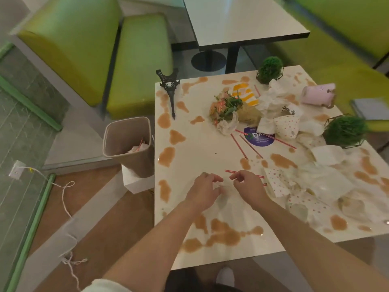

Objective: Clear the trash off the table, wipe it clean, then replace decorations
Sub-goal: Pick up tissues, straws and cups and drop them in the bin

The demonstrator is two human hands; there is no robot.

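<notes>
Purple round sticker on table; its writing unreadable.

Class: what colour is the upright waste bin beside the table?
Beige, head view: upright waste bin.

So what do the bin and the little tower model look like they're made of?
The bin looks like matte beige plastic: smooth, thin walls with rounded corners. The tower model looks like dark metal, possibly painted plastic: black openwork lattice, tipped over on the table.

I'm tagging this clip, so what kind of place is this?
Probably a cafe or fast-food dining area: green booth seats, a second pedestal table, and a bin beside the littered, stained table.
</notes>
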